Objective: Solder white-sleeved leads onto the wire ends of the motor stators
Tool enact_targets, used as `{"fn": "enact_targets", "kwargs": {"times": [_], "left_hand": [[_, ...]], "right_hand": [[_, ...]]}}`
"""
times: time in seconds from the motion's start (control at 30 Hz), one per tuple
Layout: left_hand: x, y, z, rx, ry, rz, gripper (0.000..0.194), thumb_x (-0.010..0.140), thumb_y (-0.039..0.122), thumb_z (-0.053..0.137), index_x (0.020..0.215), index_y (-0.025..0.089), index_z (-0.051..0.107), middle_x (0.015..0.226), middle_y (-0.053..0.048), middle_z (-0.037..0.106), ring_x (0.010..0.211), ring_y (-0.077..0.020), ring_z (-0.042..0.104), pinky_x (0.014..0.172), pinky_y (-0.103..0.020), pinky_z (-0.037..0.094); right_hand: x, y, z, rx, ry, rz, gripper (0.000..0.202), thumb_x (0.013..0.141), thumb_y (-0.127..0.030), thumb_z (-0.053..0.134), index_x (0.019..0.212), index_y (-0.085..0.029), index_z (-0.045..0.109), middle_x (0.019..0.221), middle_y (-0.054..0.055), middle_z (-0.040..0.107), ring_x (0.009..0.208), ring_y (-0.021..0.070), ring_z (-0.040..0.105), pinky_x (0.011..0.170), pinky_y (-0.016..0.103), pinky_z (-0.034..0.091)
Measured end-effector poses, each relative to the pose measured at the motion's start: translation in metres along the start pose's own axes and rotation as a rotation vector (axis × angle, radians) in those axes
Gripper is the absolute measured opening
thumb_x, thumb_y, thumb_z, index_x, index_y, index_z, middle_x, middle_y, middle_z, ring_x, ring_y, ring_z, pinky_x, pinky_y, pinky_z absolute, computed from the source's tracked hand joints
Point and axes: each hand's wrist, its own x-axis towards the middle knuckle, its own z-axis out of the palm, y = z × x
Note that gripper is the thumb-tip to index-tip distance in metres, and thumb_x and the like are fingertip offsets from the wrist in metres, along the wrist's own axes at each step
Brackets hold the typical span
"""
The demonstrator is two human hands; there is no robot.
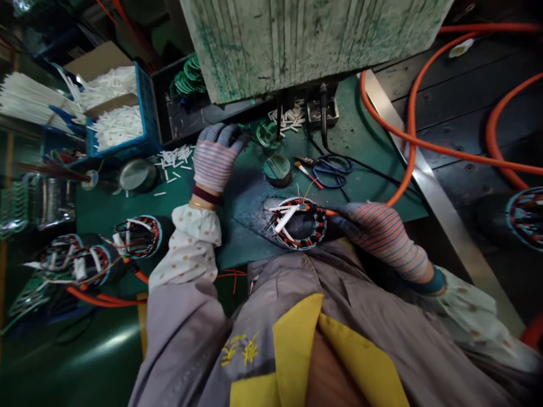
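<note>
Copper-red windings, and there's the ring [314, 239] right in front of me, on the near edge of the worktop [237, 220]. Right hand [384, 234] is the nearer one, no contest: it comes in from the ring's right side, fingers up against the wall. Are they wrapped on the ring or on an orange lead? I can't tell from this feed. Left hand [215, 155] sits well apart, up and to the left, beside the green cord [267, 135]; its fingers curl, and I can't see whether that grip holds anything. The ring is round, so I'm reading direction off the white sleeve [285, 219] lying across it: its long axis slants from lower left to upper right, upper end toward the right grip.

Writing now! Yellow embroidery [240, 351] on the grey jacket [186, 328]: big characters I can't read with confidence, smaller marks too tiny. No brand label is legible to me.
</note>
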Motion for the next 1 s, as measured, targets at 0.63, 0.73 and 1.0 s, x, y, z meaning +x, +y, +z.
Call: {"fn": "enact_targets", "kwargs": {"times": [0.63, 0.73, 1.0], "left_hand": [[-0.050, 0.102, -0.068, -0.242, -0.329, 0.185, 0.046, 0.115, 0.049, 0.049, 0.111, 0.020, 0.085, 0.093, -0.009, 0.075, 0.090, -0.0276, 0.070, 0.088, -0.039, 0.055], [-0.045, 0.102, -0.054, -0.495, -0.423, 0.123, 0.057, 0.117, 0.057, 0.045, 0.098, 0.018, 0.083, 0.083, -0.004, 0.074, 0.077, -0.0204, 0.066, 0.078, -0.032, 0.051], [-0.065, 0.111, -0.027, -0.491, 0.007, -0.051, 0.033, 0.112, 0.048, 0.063, 0.105, 0.022, 0.081, 0.107, -0.008, 0.080, 0.107, -0.0272, 0.073, 0.100, -0.039, 0.058]], "right_hand": [[0.010, -0.046, -0.056, -0.348, 0.123, -0.050, 0.027, 0.103, -0.024, 0.054, 0.106, -0.020, 0.081, 0.077, 0.010, 0.070, 0.070, 0.0221, 0.054, 0.069, 0.037, 0.021], [0.012, -0.061, -0.069, -0.352, 0.161, -0.030, 0.034, 0.109, -0.030, 0.048, 0.105, -0.019, 0.080, 0.076, 0.012, 0.068, 0.073, 0.0238, 0.057, 0.070, 0.038, 0.025], [0.051, -0.024, -0.004, 0.571, 0.005, -0.099, 0.048, 0.108, -0.055, 0.057, 0.132, -0.021, 0.081, 0.130, 0.014, 0.081, 0.118, 0.0297, 0.073, 0.105, 0.044, 0.056]]}}
